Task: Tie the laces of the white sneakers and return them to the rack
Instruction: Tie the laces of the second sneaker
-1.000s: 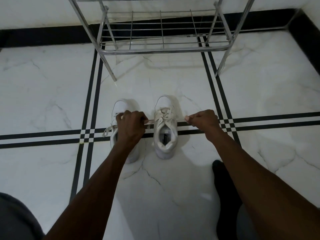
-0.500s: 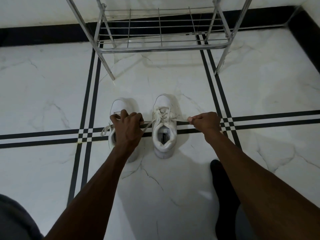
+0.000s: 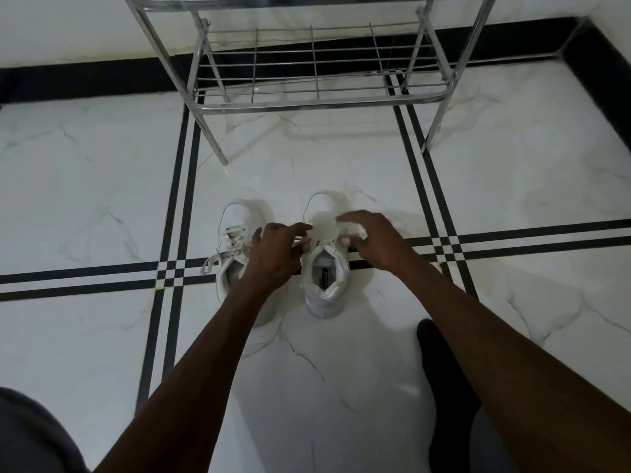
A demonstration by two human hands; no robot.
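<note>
Two white sneakers stand side by side on the marble floor, toes toward the rack. The left sneaker (image 3: 235, 227) has loose laces trailing off its left side. Over the lacing of the right sneaker (image 3: 326, 288) both hands meet. My left hand (image 3: 276, 254) pinches a lace at the shoe's left edge. My right hand (image 3: 375, 240) sits over the right edge with fingers curled on the other lace; blur hides the laces between them. The metal shoe rack (image 3: 317, 100) stands just beyond, its lower shelf bare.
A black-socked foot (image 3: 444, 377) rests on the floor at the lower right, close to the right sneaker. A grey-clothed knee (image 3: 30, 435) shows at the lower left. Black skirting (image 3: 68, 80) runs along the wall behind the rack.
Both hands had the laces pulled out sideways, apart from each other. They have since come together over the right sneaker's tongue, and the view has shifted slightly closer.
</note>
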